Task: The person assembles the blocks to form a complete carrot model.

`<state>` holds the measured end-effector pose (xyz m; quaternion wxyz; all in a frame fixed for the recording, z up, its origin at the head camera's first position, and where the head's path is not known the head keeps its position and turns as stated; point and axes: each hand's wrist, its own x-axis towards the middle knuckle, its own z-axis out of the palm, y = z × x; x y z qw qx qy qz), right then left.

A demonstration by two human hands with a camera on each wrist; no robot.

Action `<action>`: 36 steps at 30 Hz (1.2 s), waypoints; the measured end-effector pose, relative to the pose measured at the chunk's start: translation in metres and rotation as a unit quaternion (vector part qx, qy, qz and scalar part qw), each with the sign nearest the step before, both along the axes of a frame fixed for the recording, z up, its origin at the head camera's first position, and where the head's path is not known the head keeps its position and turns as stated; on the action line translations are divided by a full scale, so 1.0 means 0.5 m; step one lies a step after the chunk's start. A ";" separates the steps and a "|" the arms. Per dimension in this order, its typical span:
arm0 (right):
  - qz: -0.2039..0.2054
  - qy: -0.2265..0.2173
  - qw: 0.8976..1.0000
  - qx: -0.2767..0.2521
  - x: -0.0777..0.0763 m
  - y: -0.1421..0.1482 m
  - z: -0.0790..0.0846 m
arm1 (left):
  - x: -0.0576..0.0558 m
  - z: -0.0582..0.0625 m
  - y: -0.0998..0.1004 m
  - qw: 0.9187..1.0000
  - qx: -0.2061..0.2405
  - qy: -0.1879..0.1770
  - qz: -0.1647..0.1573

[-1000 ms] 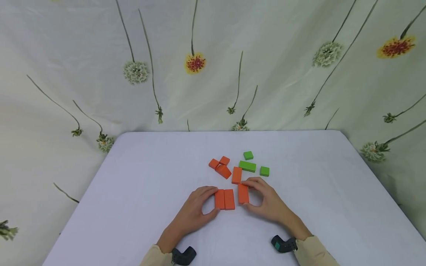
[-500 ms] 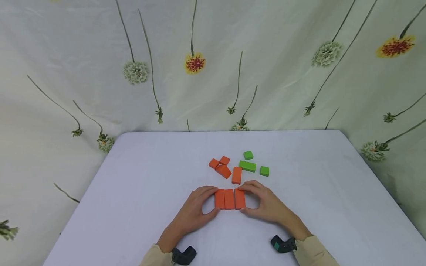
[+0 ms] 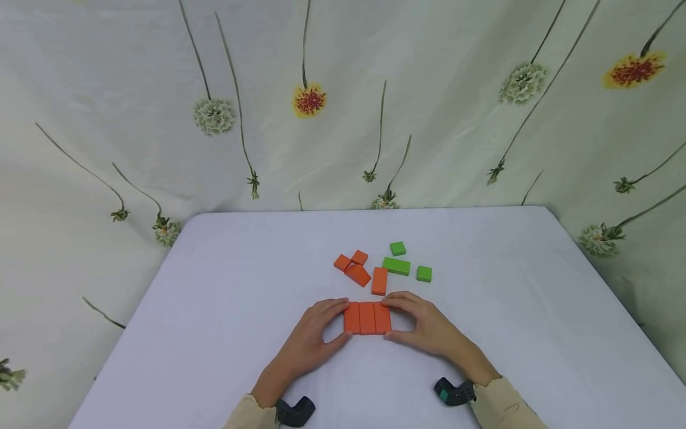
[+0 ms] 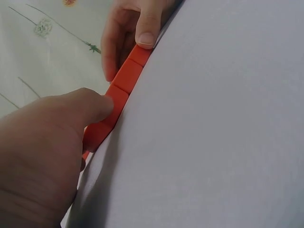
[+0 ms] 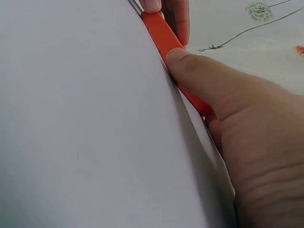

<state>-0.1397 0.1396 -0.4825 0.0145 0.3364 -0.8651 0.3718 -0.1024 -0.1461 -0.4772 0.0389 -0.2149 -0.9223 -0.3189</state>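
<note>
Three orange rectangular blocks lie flat side by side and touching on the white table. My left hand (image 3: 308,341) pinches the left block (image 3: 351,318) by its far and near ends, between fingers and thumb. At the other end of the row, my right hand (image 3: 427,325) holds the right block (image 3: 383,318) the same way. Between them sits the middle block (image 3: 367,318), which neither hand appears to grip. In the left wrist view the near faces of the row (image 4: 128,76) form one strip. The right wrist view shows my thumb (image 5: 178,56) against the orange row.
Just beyond the row lies another orange block (image 3: 379,281). Farther left are a larger orange block (image 3: 358,274) and two small ones (image 3: 342,263). A long green block (image 3: 396,266) and two small green blocks (image 3: 424,274) lie behind to the right, on the white table (image 3: 241,268).
The right hand has slid its orange block left and slightly nearer, from standing apart to touching the other two. The left hand keeps its grip. The head view has shifted slightly.
</note>
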 end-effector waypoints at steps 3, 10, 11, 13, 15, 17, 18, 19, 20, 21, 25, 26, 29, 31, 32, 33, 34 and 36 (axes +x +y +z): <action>-0.006 -0.004 1.000 0.002 0.000 -0.004 0.004 | -0.001 0.000 0.000 1.000 0.001 -0.006 0.003; -0.016 0.002 1.000 0.006 0.000 -0.007 0.006 | -0.004 0.002 0.000 1.000 -0.008 -0.014 0.013; -0.018 0.001 1.000 0.006 0.000 -0.007 0.006 | -0.004 0.002 0.000 1.000 -0.009 -0.014 0.013; -0.017 0.003 1.000 0.005 0.000 -0.007 0.006 | -0.004 0.002 0.000 1.000 -0.009 -0.014 0.014; -0.016 0.001 1.000 0.005 0.000 -0.007 0.007 | -0.004 0.002 0.000 1.000 -0.009 -0.013 0.014; -0.016 -0.003 1.000 0.006 0.000 -0.008 0.008 | -0.003 0.001 -0.001 1.000 -0.007 -0.013 0.014; -0.016 -0.004 1.000 0.007 0.000 -0.008 0.008 | -0.003 0.001 -0.001 1.000 -0.006 -0.013 0.014; -0.016 -0.007 1.000 0.008 0.000 -0.009 0.009 | -0.003 0.000 -0.001 1.000 -0.004 -0.012 0.014; -0.016 -0.007 1.000 0.009 0.000 -0.009 0.009 | -0.003 -0.001 -0.001 1.000 -0.003 -0.013 0.013; -0.016 -0.007 1.000 0.010 0.000 -0.009 0.009 | -0.003 -0.001 -0.001 1.000 -0.002 -0.013 0.013; -0.016 -0.007 1.000 0.007 0.001 -0.009 0.010 | -0.004 -0.003 -0.001 1.000 -0.002 -0.013 0.010; -0.017 -0.008 1.000 0.002 0.001 -0.009 0.009 | -0.005 -0.004 -0.001 1.000 -0.003 -0.012 0.010; -0.018 -0.009 1.000 -0.021 -0.001 -0.010 0.008 | -0.005 -0.005 -0.001 1.000 -0.006 -0.011 0.009; -0.018 -0.005 0.999 -0.043 -0.004 -0.012 0.007 | -0.005 -0.005 -0.001 1.000 -0.008 -0.011 0.009; -0.019 0.002 0.999 -0.051 -0.006 -0.013 0.006 | -0.005 -0.005 -0.001 1.000 -0.008 -0.010 0.009; -0.020 0.010 0.998 -0.056 -0.009 -0.015 0.005 | -0.005 -0.005 -0.001 1.000 -0.009 -0.010 0.010; -0.022 0.016 0.998 -0.061 -0.012 -0.017 0.005 | -0.005 -0.005 -0.001 1.000 -0.008 -0.010 0.010; -0.029 0.026 0.997 -0.065 -0.018 -0.021 0.006 | -0.004 -0.004 -0.001 1.000 -0.007 -0.009 0.011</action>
